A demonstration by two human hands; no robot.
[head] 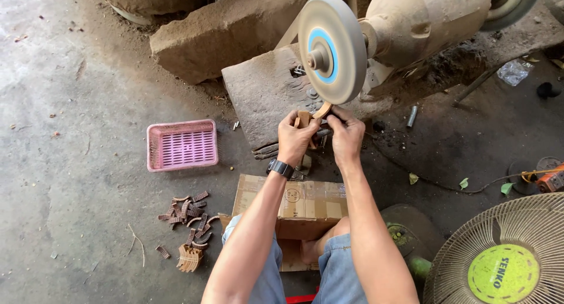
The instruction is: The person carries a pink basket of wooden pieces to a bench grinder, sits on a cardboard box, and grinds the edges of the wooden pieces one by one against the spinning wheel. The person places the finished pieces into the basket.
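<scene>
Both hands, I note, left hand (pixel 295 138) and right hand (pixel 346 136), pinch one curved wooden piece (pixel 321 110) closed-fingered, steadying it against the far buffing wheel's (pixel 332 48) lower edge.

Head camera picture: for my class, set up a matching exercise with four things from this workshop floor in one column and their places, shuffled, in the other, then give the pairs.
Things:
1. pink basket
2. wooden piece
3. cardboard box
4. fan

Places:
A. bottom right corner
B. against the lower edge of the grinding wheel, held by both hands
C. on the floor, left of the hands
D. under the forearms, between the knees

Pairs: 1-C, 2-B, 3-D, 4-A
</scene>
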